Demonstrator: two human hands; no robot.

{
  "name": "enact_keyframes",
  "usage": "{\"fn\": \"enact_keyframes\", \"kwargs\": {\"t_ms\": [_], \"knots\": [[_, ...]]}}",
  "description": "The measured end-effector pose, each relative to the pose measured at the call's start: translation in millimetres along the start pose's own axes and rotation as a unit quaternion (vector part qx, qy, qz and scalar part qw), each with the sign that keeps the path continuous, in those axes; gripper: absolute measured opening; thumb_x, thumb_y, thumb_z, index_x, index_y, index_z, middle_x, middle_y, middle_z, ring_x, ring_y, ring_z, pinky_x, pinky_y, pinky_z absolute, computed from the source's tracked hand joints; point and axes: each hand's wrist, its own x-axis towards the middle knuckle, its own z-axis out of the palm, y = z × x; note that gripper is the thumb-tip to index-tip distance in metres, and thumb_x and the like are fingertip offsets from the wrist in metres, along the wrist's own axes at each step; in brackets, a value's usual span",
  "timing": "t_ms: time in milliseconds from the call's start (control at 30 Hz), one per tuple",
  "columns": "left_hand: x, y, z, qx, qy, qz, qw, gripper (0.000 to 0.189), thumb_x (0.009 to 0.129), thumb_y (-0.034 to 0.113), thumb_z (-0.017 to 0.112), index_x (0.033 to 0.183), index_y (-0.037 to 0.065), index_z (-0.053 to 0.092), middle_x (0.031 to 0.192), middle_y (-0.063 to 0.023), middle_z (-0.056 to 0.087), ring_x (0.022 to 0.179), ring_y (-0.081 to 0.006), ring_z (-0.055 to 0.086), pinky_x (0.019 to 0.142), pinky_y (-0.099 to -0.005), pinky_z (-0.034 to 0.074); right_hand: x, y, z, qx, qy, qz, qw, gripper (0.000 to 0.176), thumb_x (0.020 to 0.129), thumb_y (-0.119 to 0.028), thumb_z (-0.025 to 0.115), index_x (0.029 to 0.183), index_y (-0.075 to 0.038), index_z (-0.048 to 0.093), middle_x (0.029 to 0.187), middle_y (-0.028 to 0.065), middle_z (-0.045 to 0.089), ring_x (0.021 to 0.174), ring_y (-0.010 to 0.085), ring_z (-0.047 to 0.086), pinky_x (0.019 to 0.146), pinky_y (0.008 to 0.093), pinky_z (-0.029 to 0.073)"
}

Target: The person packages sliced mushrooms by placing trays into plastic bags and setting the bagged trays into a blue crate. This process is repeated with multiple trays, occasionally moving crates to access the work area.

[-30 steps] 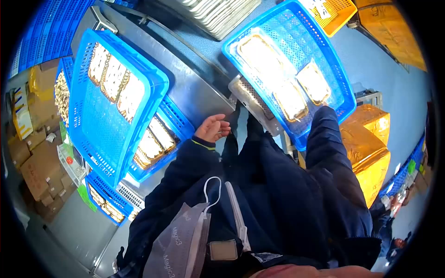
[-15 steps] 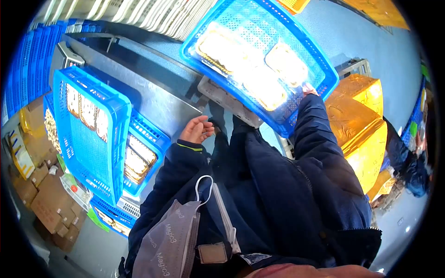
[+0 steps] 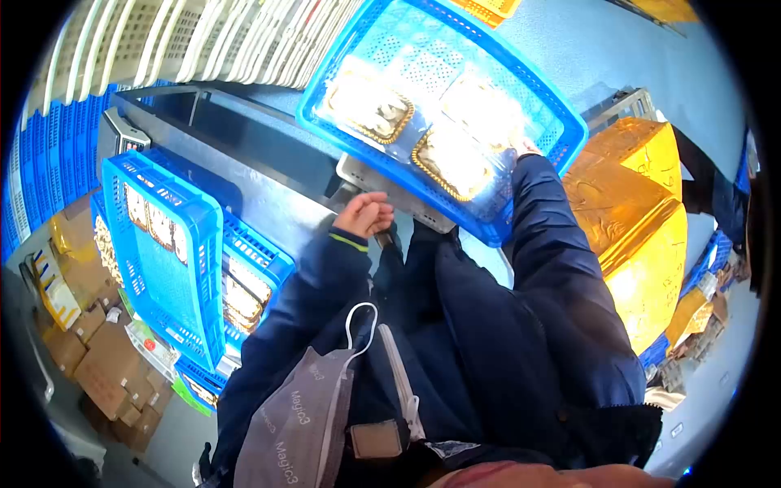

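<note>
My right hand (image 3: 525, 146) reaches into a large blue plastic basket (image 3: 561, 118). Its fingers are at the edge of a clear-wrapped, gold-rimmed food tray (image 3: 482, 106), and strong glare washes out much of both. Two more gold-rimmed trays lie in the same basket: a left one (image 3: 370, 110) and a front one (image 3: 451, 163), with pale and brownish contents I cannot name. My left hand (image 3: 366, 215) hangs in the air just in front of the basket, its fingers loosely bent and holding nothing.
Left, a tilted blue basket (image 3: 167, 268) with similar trays rests by another blue basket (image 3: 259, 252) on a metal table (image 3: 268, 191). White baskets (image 3: 203, 41) stand stacked at the back. A gold foil-like bundle (image 3: 626, 220) is at my right; cardboard boxes (image 3: 106, 366) lie at lower left.
My right hand and the tray at its fingers have shifted left within the basket. My left hand has risen slightly and its fingers are more bent. The whole view has shifted a little.
</note>
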Motion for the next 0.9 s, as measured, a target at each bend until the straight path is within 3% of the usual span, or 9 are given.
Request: {"fn": "enact_keyframes", "kwargs": {"t_ms": [133, 267, 300, 400, 533, 600, 700, 767, 900], "knots": [[74, 16, 30, 0.049, -0.069, 0.06, 0.995, 0.031, 0.09, 0.015, 0.049, 0.117, 0.002, 0.046, 0.1, -0.009, 0.057, 0.089, -0.0168, 0.057, 0.079, -0.0276, 0.047, 10, 21, 12, 0.213, 0.036, -0.212, 0.953, 0.013, 0.08, -0.019, 0.061, 0.087, -0.008, 0.058, 0.071, -0.0008, 0.058, 0.063, 0.0089, 0.051, 0.06, 0.0252, 0.043], [186, 26, 63, 0.097, -0.046, 0.207, 0.972, 0.036, 0.085, 0.015, 0.054, 0.116, -0.001, 0.046, 0.104, -0.0125, 0.056, 0.096, -0.0202, 0.055, 0.083, -0.0295, 0.045, -1, 14, 6, 0.301, 0.004, -0.083, 0.95, 0.01, 0.078, -0.015, 0.064, 0.085, -0.01, 0.058, 0.08, 0.0, 0.06, 0.073, 0.0116, 0.053, 0.068, 0.0248, 0.043], [228, 12, 60, 0.099, -0.03, 0.256, 0.961, 0.041, 0.082, 0.018, 0.058, 0.115, -0.002, 0.047, 0.104, -0.0149, 0.057, 0.099, -0.0238, 0.054, 0.084, -0.0329, 0.044, -8, 9, -1, 0.178, 0.042, -0.192, 0.964, 0.01, 0.076, -0.012, 0.064, 0.083, -0.011, 0.057, 0.078, -0.0001, 0.06, 0.07, 0.0116, 0.054, 0.064, 0.0247, 0.044], [270, 33, 87, 0.328, 0.059, 0.196, 0.922, 0.053, 0.078, 0.014, 0.061, 0.123, -0.004, 0.039, 0.121, -0.0211, 0.047, 0.116, -0.0269, 0.045, 0.095, -0.0346, 0.037, -21, -2, -2, 0.282, 0.039, -0.145, 0.947, 0.008, 0.077, -0.012, 0.062, 0.082, -0.01, 0.057, 0.077, 0.0002, 0.06, 0.069, 0.0122, 0.054, 0.064, 0.0254, 0.044], [337, 6, 90, 0.343, 0.043, 0.269, 0.899, 0.078, 0.073, 0.015, 0.067, 0.132, -0.007, 0.021, 0.131, -0.0279, 0.033, 0.123, -0.0314, 0.036, 0.1, -0.0371, 0.033, -12, 10, -18, 0.333, 0.005, -0.171, 0.927, 0.008, 0.081, -0.014, 0.061, 0.084, -0.008, 0.057, 0.079, 0.0006, 0.059, 0.07, 0.0116, 0.054, 0.065, 0.026, 0.044], [333, 10, 98, 0.293, 0.036, 0.227, 0.928, 0.081, 0.073, 0.015, 0.069, 0.132, -0.008, 0.02, 0.131, -0.0287, 0.033, 0.123, -0.0314, 0.037, 0.099, -0.0364, 0.034, 7, 33, -28, 0.261, 0.043, -0.288, 0.921, 0.008, 0.084, -0.015, 0.058, 0.086, -0.008, 0.058, 0.087, 0.0011, 0.059, 0.076, 0.0099, 0.054, 0.067, 0.0254, 0.044], [307, 19, 107, 0.172, 0.067, 0.179, 0.966, 0.083, 0.07, 0.02, 0.073, 0.13, -0.007, 0.023, 0.124, -0.0261, 0.041, 0.107, -0.0276, 0.051, 0.09, -0.0332, 0.041, -45, -46, -46, 0.287, 0.016, -0.157, 0.945, 0.009, 0.086, -0.017, 0.056, 0.085, -0.009, 0.058, 0.088, 0.0002, 0.058, 0.079, 0.0088, 0.053, 0.069, 0.0255, 0.044], [282, 42, 107, 0.166, 0.108, 0.192, 0.961, 0.08, 0.067, 0.028, 0.075, 0.126, -0.006, 0.033, 0.116, -0.023, 0.05, 0.093, -0.0236, 0.058, 0.082, -0.0319, 0.046, -11, -22, -70, 0.265, -0.015, -0.279, 0.923, 0.01, 0.086, -0.019, 0.056, 0.088, -0.009, 0.058, 0.088, 0.0001, 0.059, 0.078, 0.0099, 0.054, 0.069, 0.0268, 0.044], [264, 54, 96, 0.159, -0.023, 0.237, 0.958, 0.042, 0.078, 0.023, 0.066, 0.108, -0.003, 0.054, 0.096, -0.0106, 0.061, 0.083, -0.0143, 0.059, 0.073, -0.0252, 0.047, -33, -75, -89, 0.242, -0.037, -0.301, 0.922, 0.007, 0.084, -0.017, 0.057, 0.085, -0.011, 0.057, 0.082, 0.0012, 0.059, 0.071, 0.0107, 0.054, 0.063, 0.0263, 0.045]]}}
